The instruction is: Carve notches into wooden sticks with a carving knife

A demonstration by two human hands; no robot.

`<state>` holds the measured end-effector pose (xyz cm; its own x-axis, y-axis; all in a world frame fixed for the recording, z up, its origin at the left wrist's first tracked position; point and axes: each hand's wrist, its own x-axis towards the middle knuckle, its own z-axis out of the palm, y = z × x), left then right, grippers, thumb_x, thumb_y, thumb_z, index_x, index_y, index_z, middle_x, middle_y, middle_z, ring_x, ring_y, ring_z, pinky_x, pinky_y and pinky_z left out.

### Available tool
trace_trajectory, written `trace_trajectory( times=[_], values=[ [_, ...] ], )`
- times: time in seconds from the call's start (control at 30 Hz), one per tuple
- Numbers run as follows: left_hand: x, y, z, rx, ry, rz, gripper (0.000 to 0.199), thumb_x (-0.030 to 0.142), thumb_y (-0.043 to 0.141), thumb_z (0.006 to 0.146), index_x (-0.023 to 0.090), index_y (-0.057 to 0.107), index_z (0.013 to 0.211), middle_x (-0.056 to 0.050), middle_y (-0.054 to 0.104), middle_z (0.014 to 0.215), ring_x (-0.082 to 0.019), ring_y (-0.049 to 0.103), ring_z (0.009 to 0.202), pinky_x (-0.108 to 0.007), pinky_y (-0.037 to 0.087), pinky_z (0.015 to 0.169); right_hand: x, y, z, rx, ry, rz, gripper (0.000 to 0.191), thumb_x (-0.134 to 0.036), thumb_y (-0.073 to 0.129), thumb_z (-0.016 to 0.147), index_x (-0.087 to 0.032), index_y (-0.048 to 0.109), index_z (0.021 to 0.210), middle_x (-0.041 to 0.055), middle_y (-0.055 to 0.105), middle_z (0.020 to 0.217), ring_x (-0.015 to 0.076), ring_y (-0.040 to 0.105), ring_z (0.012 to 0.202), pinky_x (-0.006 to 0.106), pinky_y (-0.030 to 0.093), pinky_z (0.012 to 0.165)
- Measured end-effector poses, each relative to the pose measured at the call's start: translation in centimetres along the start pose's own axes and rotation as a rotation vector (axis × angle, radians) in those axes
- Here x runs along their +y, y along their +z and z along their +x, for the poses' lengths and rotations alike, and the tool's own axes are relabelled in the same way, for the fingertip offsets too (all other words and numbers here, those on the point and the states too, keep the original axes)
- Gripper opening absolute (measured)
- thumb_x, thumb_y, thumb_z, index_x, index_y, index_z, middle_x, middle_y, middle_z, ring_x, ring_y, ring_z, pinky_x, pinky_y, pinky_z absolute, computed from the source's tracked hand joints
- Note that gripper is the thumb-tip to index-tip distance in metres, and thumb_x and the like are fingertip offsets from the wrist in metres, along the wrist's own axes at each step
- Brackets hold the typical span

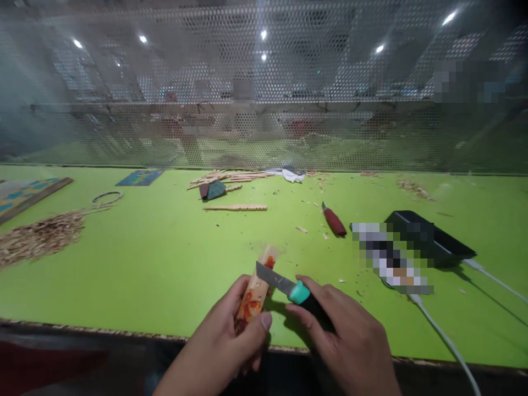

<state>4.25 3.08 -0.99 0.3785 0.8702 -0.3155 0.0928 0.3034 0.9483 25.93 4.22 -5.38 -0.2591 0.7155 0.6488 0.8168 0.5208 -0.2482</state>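
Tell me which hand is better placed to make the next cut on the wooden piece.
Right, probably. The right hand grips the knife, whose blade lies against the wooden piece. The left hand is wrapped around that piece's lower end, steadying it.
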Motion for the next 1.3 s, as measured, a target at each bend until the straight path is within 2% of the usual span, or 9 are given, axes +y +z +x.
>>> trace_trajectory(
  times=[0.13,0.3,0.43,0.57,0.77,0.93,1.17,1.3],
  values=[
    [0.4,-0.5,-0.2,-0.027,0.039,-0.041,0.062,0.054,0.059,0.102,0.017,0.041,0.148,0.007,0.052,0.068,-0.010,0.044,0.061,-0.019,0.037,0.054,0.0,-0.1,0.0,-0.008,0.006,0.000,0.037,-0.050,0.053,0.108,-0.019,0.068,0.124,0.0037,0.077,0.088,0.0212,0.072,0.073,0.032,0.048,0.065],
    [0.1,-0.1,0.2,0.058,0.066,-0.029,0.057,0.054,0.064,0.099,0.022,0.049,0.144,0.006,0.050,0.077,-0.010,0.041,0.062,-0.020,0.038,0.056,0.0,-0.2,0.2,-0.009,0.003,0.005,0.037,-0.049,0.053,0.108,-0.019,0.067,0.124,0.0042,0.077,0.089,0.0213,0.072,0.072,0.032,0.049,0.064],
    [0.1,0.7,0.4,0.127,0.088,0.031,0.043,0.052,0.068,0.096,0.020,0.062,0.124,0.001,0.059,0.090,-0.014,0.051,0.075,-0.023,0.045,0.067,0.1,-0.3,0.3,-0.034,-0.014,0.003,0.040,-0.047,0.050,0.109,-0.017,0.065,0.130,0.0054,0.077,0.090,0.0220,0.072,0.073,0.032,0.050,0.062],
    [-0.3,1.1,0.6,0.150,0.129,0.096,0.036,0.051,0.065,0.098,0.020,0.065,0.116,-0.004,0.070,0.102,-0.020,0.059,0.087,-0.026,0.048,0.076,0.3,-0.7,0.1,-0.105,-0.087,0.065,0.041,-0.046,0.049,0.109,-0.015,0.064,0.133,0.0050,0.076,0.087,0.0215,0.070,0.072,0.032,0.050,0.061],
    [-0.7,1.2,0.5,0.171,0.135,0.161,0.032,0.051,0.064,0.098,0.019,0.067,0.106,-0.006,0.072,0.102,-0.022,0.062,0.090,-0.028,0.049,0.079,0.2,-0.8,0.0,-0.124,-0.127,0.093,0.039,-0.045,0.051,0.109,-0.017,0.064,0.132,0.0031,0.073,0.084,0.0206,0.067,0.069,0.032,0.048,0.061],
    [-0.6,1.4,0.7,0.228,0.145,0.238,0.037,0.056,0.060,0.099,0.019,0.068,0.098,-0.004,0.072,0.090,-0.021,0.058,0.080,-0.027,0.044,0.071,-0.3,-0.5,-0.2,-0.042,-0.122,0.007,0.041,-0.047,0.052,0.108,-0.015,0.064,0.132,0.0032,0.070,0.079,0.0207,0.064,0.067,0.033,0.044,0.062],
    [-0.9,1.9,1.0,0.287,0.166,0.275,0.037,0.055,0.058,0.100,0.020,0.066,0.095,-0.004,0.072,0.086,-0.021,0.059,0.077,-0.027,0.042,0.070,-0.1,-0.3,-0.9,-0.063,-0.126,-0.035,0.044,-0.043,0.058,0.107,-0.016,0.059,0.141,0.0034,0.070,0.081,0.0201,0.064,0.069,0.033,0.044,0.067],
    [-0.8,2.3,1.1,0.336,0.120,0.326,0.038,0.057,0.056,0.099,0.020,0.063,0.091,-0.003,0.067,0.080,-0.020,0.054,0.071,-0.027,0.039,0.066,-0.4,-0.2,-0.5,0.008,-0.024,-0.023,0.040,-0.041,0.058,0.107,-0.018,0.062,0.139,0.0047,0.075,0.087,0.0201,0.069,0.069,0.031,0.047,0.066]
  ],
)
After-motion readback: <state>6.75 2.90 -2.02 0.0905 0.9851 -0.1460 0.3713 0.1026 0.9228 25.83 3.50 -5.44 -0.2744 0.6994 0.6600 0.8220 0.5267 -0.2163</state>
